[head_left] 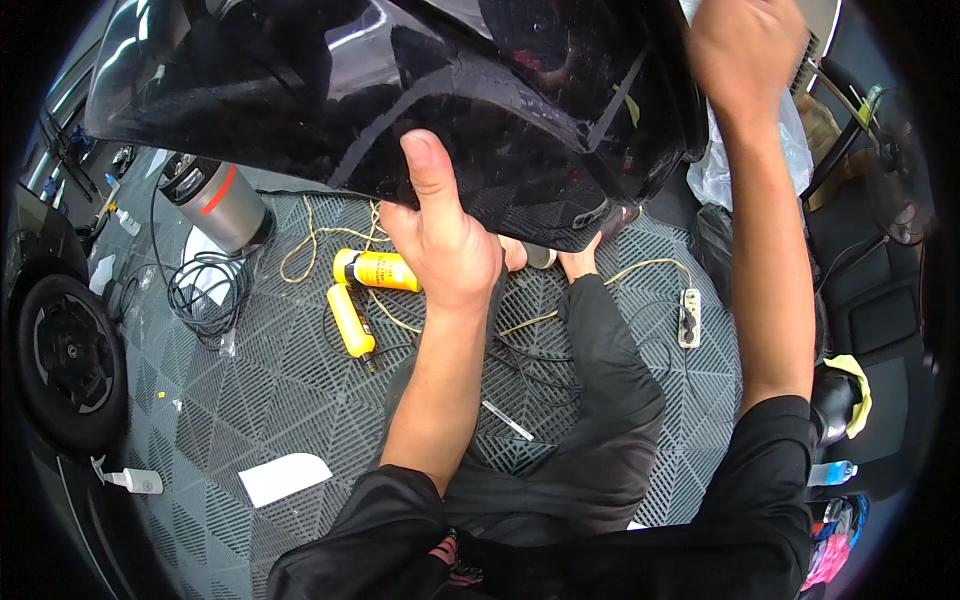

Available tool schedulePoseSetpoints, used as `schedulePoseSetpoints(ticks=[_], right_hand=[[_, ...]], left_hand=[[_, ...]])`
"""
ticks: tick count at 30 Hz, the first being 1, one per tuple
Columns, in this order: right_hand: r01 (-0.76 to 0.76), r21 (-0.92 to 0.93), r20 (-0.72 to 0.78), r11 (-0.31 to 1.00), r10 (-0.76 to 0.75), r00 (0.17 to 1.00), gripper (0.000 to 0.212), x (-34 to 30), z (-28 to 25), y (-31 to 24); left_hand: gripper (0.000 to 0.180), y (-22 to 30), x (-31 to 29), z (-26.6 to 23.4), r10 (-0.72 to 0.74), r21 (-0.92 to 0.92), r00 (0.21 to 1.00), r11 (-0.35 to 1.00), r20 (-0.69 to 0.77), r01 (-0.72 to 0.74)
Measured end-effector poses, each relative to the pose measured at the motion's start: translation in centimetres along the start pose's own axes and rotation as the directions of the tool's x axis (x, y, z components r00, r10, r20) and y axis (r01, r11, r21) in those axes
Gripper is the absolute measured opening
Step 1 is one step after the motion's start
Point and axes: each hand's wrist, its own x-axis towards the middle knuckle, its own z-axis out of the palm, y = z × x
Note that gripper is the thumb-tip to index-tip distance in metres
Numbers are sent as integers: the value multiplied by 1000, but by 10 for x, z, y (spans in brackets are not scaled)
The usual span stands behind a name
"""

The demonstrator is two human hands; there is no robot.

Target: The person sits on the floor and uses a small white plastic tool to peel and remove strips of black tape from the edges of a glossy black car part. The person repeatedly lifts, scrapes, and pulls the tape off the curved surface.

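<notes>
High in front, grasping the glossy black curved panel [480,90] by its lower edge with the left hand [445,235]. By its right edge, curling the right hand [748,55]; cannot tell if gripping. Below, two yellow plastic bottles [388,271] on grey slatted floor tiles [215,415].

- From my end, the large panel [450,140] reads glossy black, streaked with pale reflections and dull grey bands.
- I see grey floor tiles [210,420] ribbed in a geometric pattern.
- Left of centre, both bottles, the far one [392,271] and the near one [348,318], are yellow with black markings.
- At far left, I see a silver canister [222,212] with an orange-red stripe.
- I get white paper [287,480] at near left.
- At right, I see a yellow cloth [857,395].
- The sleeves [768,450] show black.
</notes>
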Motion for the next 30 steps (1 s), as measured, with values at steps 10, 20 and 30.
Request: schedulePoseSetpoints(ticks=[10,20,30], right_hand=[[-69,408,-132,911,133,982,17,-86,-27,25],[-428,457,-8,780,484,875,23,-149,-28,19],[-310,311,78,898,301,950,19,-149,-17,23]], left_hand=[[49,-3,26,14,74,-141,997,988,38,-68],[44,12,16,35,-40,-331,999,943,13,42],[44,-1,33,33,2,-23,990,1000,-138,-5]])
